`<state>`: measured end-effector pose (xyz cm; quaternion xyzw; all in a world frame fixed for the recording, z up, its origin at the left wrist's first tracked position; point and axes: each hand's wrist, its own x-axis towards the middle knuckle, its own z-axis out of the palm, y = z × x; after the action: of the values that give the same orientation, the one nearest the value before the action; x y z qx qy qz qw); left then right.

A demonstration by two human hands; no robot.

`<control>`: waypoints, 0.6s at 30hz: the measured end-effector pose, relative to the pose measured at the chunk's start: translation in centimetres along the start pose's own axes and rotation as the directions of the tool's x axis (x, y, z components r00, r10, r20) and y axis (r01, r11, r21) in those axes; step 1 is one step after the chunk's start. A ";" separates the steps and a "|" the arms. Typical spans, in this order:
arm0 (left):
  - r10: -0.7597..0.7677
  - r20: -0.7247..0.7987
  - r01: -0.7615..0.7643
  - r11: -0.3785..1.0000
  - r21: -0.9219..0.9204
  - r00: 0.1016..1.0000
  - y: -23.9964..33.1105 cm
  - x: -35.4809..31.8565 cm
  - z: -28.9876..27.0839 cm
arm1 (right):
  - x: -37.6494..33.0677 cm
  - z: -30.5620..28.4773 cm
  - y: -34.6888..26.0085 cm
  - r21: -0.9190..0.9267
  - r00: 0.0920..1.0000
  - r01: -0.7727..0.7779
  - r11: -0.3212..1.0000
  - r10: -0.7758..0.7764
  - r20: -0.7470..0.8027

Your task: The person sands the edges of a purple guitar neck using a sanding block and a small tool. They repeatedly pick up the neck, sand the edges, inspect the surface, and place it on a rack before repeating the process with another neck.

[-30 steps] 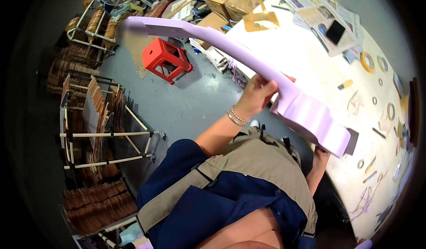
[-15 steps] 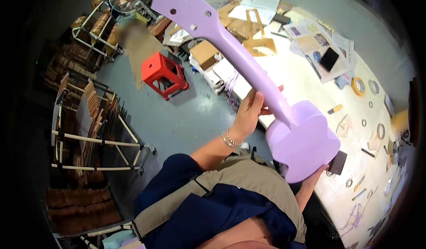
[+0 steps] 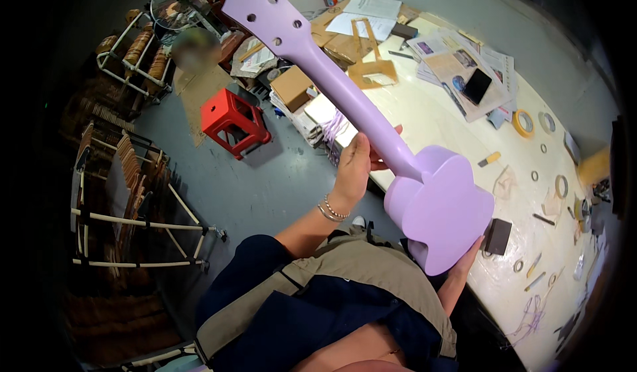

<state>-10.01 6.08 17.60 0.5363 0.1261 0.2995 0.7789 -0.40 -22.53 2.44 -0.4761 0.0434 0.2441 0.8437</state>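
Note:
I hold a lilac-painted small guitar body (image 3: 438,206) with a long neck and a headstock (image 3: 262,7) drilled with several holes. It has no strings and its back faces me. My left hand (image 3: 355,166) grips the neck just above the body. My right hand (image 3: 468,256) supports the lower edge of the body from beneath; only its fingertips show. The instrument hangs above the edge of a white workbench (image 3: 431,113), with the headstock pointing away to the upper left.
The workbench carries papers, a dark phone (image 3: 476,85), tape rolls (image 3: 523,123), a wooden jig (image 3: 371,67), a small black block (image 3: 497,236) and small tools. A red plastic stool (image 3: 233,121) stands on the grey floor, cardboard boxes (image 3: 292,87) beside it. Racks of wooden parts (image 3: 126,193) stand at left.
The guitar has rolled from edge-on to showing its flat back, and the headstock has swung up and toward the centre. Both hands have kept their hold.

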 end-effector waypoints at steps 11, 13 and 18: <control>0.023 0.024 -0.015 0.956 -0.293 0.999 0.9 2.1 -0.9 | 0.1 -1.1 0.8 0.170 0.921 -0.388 0.906 0.371 0.120; 0.032 0.040 -0.018 0.953 -0.303 0.999 1.0 2.3 -1.1 | 0.2 -1.3 1.7 0.161 0.906 -0.417 0.894 0.397 0.144; 0.052 0.093 -0.022 0.953 -0.302 0.994 0.8 1.7 -1.5 | -0.3 -2.4 4.2 0.118 0.863 -0.497 0.860 0.474 0.177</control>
<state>-9.72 8.50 17.96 0.4282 0.0298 0.3024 0.8511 -2.23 -22.87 -2.08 -0.3620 0.1215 0.4780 0.7910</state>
